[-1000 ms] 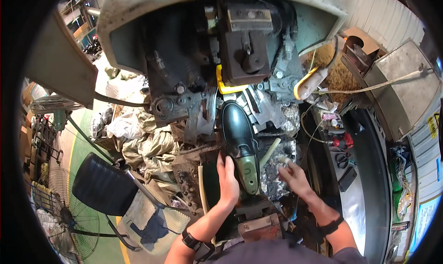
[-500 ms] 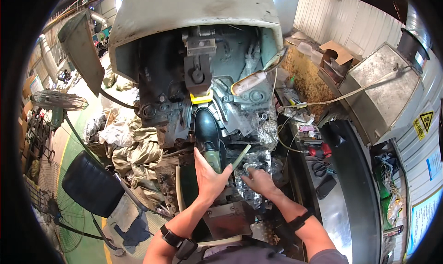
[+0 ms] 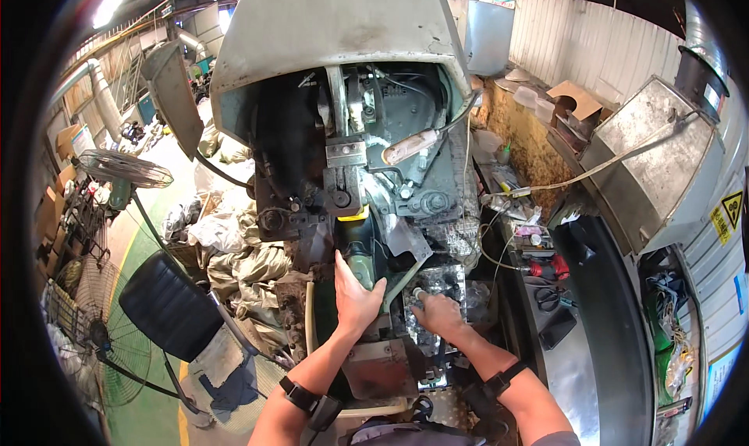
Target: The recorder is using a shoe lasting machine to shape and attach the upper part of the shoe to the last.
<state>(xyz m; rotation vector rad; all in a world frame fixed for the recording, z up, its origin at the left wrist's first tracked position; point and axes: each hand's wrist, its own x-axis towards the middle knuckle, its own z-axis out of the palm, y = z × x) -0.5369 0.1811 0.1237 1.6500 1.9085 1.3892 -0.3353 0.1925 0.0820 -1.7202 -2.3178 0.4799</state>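
A black leather shoe [image 3: 356,234] on a green shoe last [image 3: 361,268] sits at the centre of a large machine. Its toe is hidden beneath the machine's press head [image 3: 343,182], which carries a yellow pad [image 3: 353,214]. My left hand [image 3: 358,300] cups the heel end, fingers along the left side and thumb on the right. Beside it, a pale green bar [image 3: 406,284] slants up to the right. My right hand [image 3: 438,315] is closed around a small light-coloured knob [image 3: 418,293] on a worn metal panel [image 3: 449,278].
The machine's grey hood [image 3: 335,25] arches over the work. A work lamp [image 3: 409,146] hangs inside. At left are a black chair [image 3: 168,298], piled cloth sacks [image 3: 257,270] and a fan [image 3: 125,169]. To the right, a bench [image 3: 566,364] bears scissors [image 3: 548,298] and a phone [image 3: 557,329].
The press head with its yellow pad has come down toward me and over the shoe's toe. Both hands keep their holds. My view has tilted slightly.
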